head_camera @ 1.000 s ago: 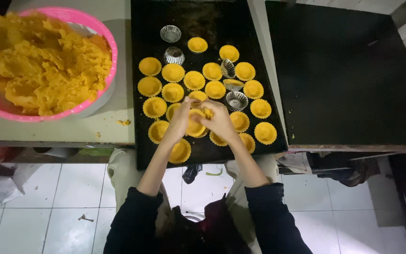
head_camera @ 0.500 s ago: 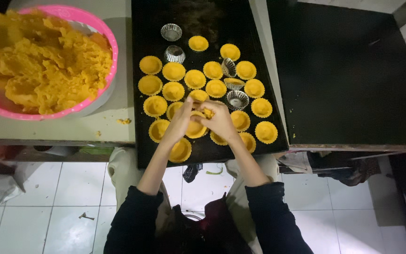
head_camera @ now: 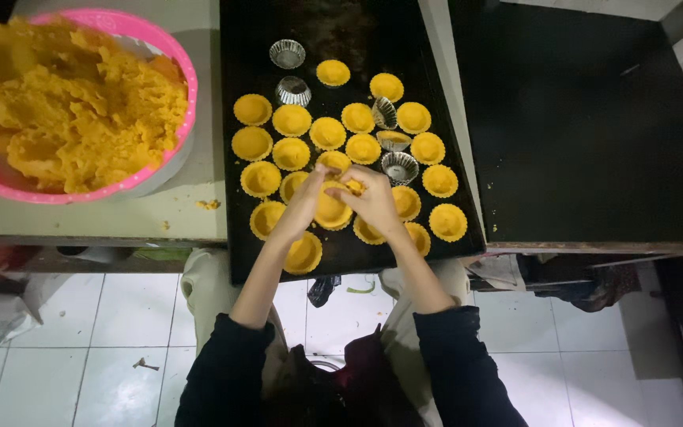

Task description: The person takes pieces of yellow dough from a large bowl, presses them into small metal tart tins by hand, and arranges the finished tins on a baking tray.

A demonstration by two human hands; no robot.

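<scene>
We hold a dough cup (head_camera: 332, 210) between both hands over the near part of the black tray (head_camera: 357, 253). Our left hand (head_camera: 308, 198) cradles its left rim, fingers pressed together; our right hand (head_camera: 371, 202) curls over the right rim, fingers pinching the dough edge. Around it lie rows of filled cups (head_camera: 292, 120), and a few bare tin moulds (head_camera: 287, 54) sit farther back. On the counter (head_camera: 160, 217) to the left stands a pink bowl (head_camera: 187, 87) heaped with yellow dough (head_camera: 65, 103).
</scene>
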